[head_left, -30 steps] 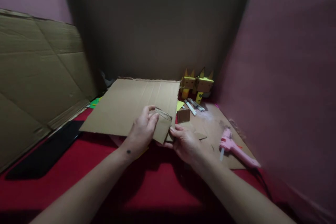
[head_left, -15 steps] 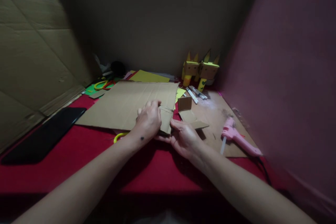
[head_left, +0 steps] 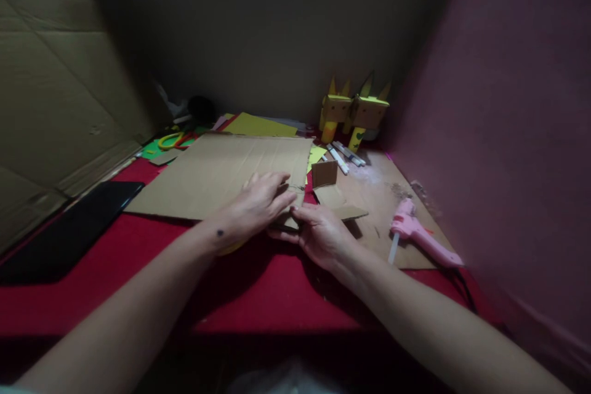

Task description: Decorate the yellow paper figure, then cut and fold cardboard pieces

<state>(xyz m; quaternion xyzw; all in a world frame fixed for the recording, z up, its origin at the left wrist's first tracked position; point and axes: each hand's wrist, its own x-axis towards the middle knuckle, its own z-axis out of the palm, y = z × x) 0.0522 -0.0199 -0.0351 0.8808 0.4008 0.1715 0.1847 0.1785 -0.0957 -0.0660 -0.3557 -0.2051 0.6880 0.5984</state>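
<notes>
A large flat sheet of brown cardboard lies on the red cloth, its near right corner under both hands. My left hand rests on top near that corner, fingers stretched out over a creased flap. Pinching the corner is my right hand, thumb above and fingers below the edge. Just right of the sheet sits a small folded cardboard piece with one side standing up. Yellow scissor handles show partly beneath my left wrist.
A pink glue gun lies on a brown board at the right. Markers and two cardboard figures stand farther back. At the left are a black tablet-like slab and a tall cardboard panel. Yellow paper lies behind the sheet.
My left hand has spread from a curled grip into a flatter pose, its thumb now reaching toward the right hand. The right hand keeps its hold. The view has shifted slightly.
</notes>
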